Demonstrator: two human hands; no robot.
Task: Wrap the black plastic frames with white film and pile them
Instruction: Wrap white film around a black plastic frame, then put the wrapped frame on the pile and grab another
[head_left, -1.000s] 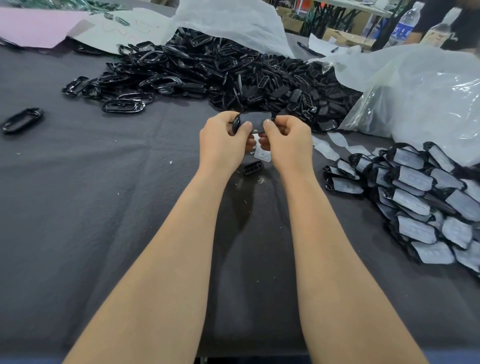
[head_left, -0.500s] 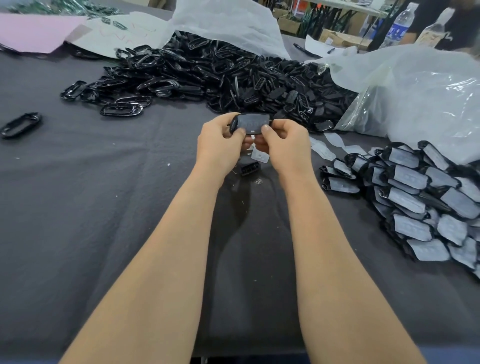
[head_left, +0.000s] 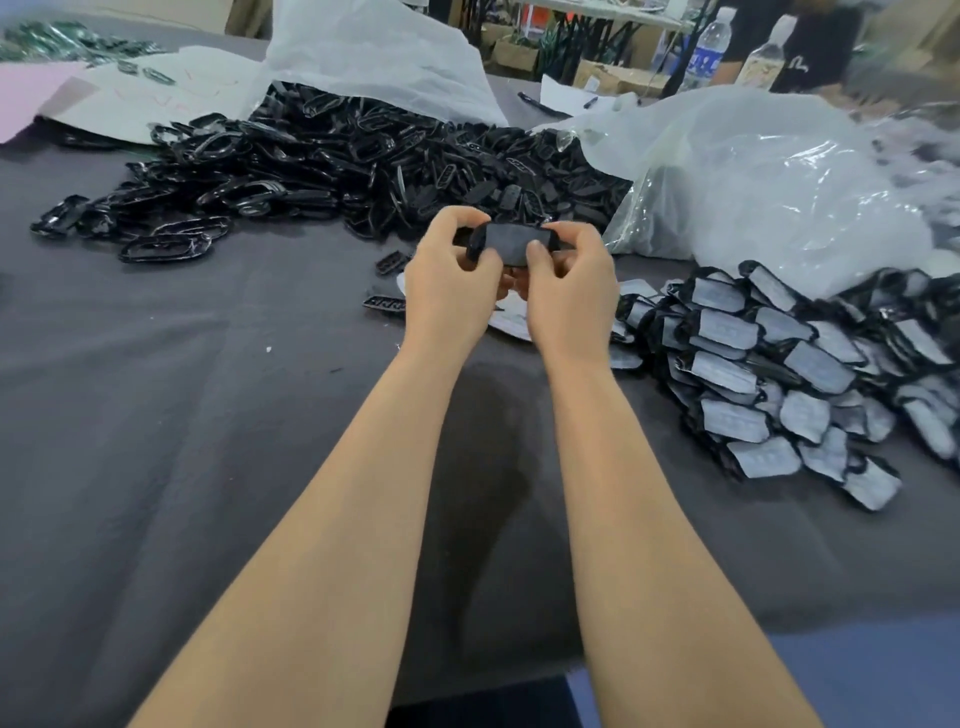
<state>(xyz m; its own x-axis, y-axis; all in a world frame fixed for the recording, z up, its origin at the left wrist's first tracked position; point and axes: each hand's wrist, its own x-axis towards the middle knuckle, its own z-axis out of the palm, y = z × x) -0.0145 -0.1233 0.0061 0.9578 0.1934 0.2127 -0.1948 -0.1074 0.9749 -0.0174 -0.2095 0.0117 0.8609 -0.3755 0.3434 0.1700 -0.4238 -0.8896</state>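
On the left we see a large heap of bare black frames (head_left: 363, 166) spread over the dark tablecloth (head_left: 156, 441), so we judge that most of the work is still to be done. In the middle our left hand (head_left: 447, 291) curls its fingers round the left end of one frame (head_left: 511, 243), held up above the table. Our right hand (head_left: 571, 301) grips the other end, thumb pressed on the frame's grey face. That face seems to carry film already, though we cannot tell whether the wrap is finished. Loose film pieces (head_left: 511, 322) lie on the cloth under our hands. To the right sits the wrapped pile (head_left: 779, 374), a good many done and stacked in front of a clear plastic bag (head_left: 753, 182). Against half a second ago, both grips are the same and the frame stays at the same height between our hands. The lone frame at the far left edge has slipped out of view. The small black pieces (head_left: 387, 304) that lay under our hands now show to the left of the left hand, and the wrapped pile sits nearer to our right hand.
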